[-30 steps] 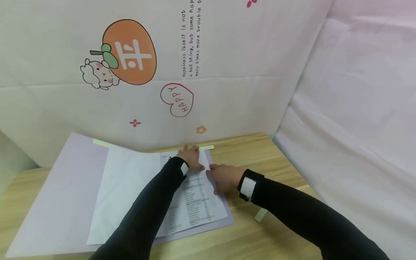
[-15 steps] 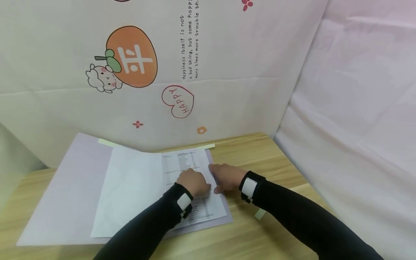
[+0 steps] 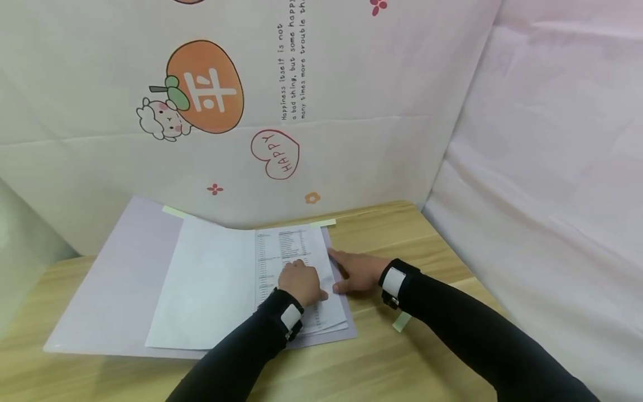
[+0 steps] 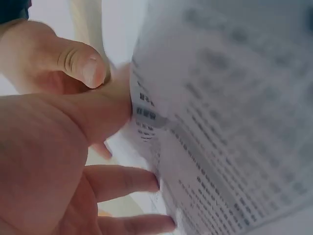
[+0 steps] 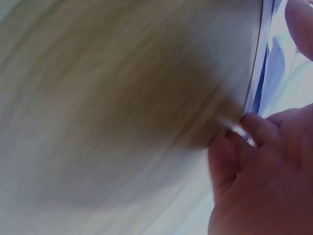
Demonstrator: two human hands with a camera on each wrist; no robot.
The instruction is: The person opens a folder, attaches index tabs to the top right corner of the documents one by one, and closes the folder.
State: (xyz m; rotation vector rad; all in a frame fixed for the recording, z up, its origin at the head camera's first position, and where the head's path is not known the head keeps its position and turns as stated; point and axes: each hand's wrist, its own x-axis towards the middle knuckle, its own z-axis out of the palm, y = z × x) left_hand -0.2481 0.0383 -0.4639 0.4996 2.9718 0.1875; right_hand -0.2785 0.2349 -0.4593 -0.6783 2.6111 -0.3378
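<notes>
A lavender folder (image 3: 120,279) lies spread open on the wooden table, its left cover's near edge raised above a shadow. White paper (image 3: 206,285) is inside it, with a printed sheet (image 3: 271,251) on the right half. My left hand (image 3: 301,283) rests on that printed sheet, thumb pointing right. In the left wrist view, its extended fingers (image 4: 127,181) touch the print-covered paper (image 4: 220,161), which bends near them. My right hand (image 3: 360,272) is at the folder's right edge, fingers and thumb apart. In the right wrist view, its fingertips (image 5: 257,127) meet the folder edge (image 5: 254,83).
Pale tape strips mark the table: one strip (image 3: 324,223) at the back, another strip (image 3: 401,321) under the right forearm. A white cloth (image 3: 351,156) with cartoon prints rises behind the table (image 3: 402,223), and a plain white sheet (image 3: 562,195) hangs at the right.
My left hand has come down from the top of the printed sheet to its middle. The left cover's near corner has shifted up and right. My right hand has shifted slightly right.
</notes>
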